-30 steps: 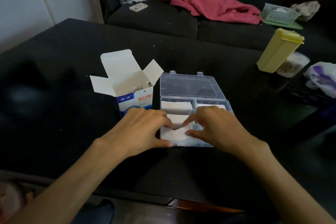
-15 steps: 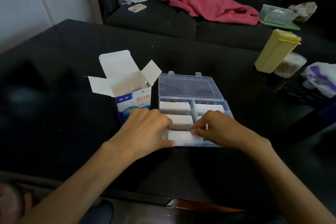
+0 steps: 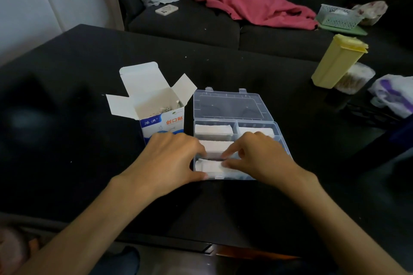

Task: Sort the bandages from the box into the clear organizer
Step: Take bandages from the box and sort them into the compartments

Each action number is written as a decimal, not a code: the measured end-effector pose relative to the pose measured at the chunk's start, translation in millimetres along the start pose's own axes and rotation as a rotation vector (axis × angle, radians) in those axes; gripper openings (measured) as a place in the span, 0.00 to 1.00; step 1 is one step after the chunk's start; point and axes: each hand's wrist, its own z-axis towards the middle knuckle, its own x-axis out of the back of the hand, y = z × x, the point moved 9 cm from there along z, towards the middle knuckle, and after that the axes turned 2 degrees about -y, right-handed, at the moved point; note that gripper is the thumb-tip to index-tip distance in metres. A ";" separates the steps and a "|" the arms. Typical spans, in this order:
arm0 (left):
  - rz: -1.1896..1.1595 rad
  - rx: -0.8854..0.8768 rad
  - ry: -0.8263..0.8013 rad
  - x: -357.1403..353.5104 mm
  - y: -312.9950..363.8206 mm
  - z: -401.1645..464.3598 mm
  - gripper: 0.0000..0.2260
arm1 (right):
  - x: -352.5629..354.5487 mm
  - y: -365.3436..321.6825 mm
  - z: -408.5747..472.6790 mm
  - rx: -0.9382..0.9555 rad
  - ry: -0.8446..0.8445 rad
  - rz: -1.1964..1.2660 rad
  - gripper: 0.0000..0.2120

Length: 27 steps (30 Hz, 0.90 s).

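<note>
Partly I can't see the clear plastic organizer (image 3: 233,105): my left hand (image 3: 169,158) and right hand (image 3: 257,158), fingers curled, pinch its nearest white bandage stack (image 3: 210,166); three more stacks beyond, open blue-and-white cardboard box (image 3: 154,107) just left.

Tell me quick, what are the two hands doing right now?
Left hand: fingers curled, pressing the white bandages in the clear organizer, near compartment.
Right hand: fingertips pinching the same bandages.

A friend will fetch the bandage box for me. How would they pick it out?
On the black table, look just left of the clear organizer. The bandage box stands upright there, its white flaps open. Unlike the see-through organizer, it is cardboard, with a blue-and-white front and red characters.
</note>
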 end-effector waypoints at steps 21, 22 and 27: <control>0.041 0.008 -0.030 -18.9 -4.5 6.7 0.21 | -23.4 15.8 7.0 -0.207 -0.220 -0.059 0.12; 0.039 0.005 -0.024 -18.3 -3.7 6.6 0.22 | -22.5 15.9 6.6 -0.208 -0.226 -0.038 0.11; -0.017 0.018 -0.086 -19.1 -11.5 5.1 0.24 | 8.6 24.9 -5.4 -0.193 -0.256 0.198 0.07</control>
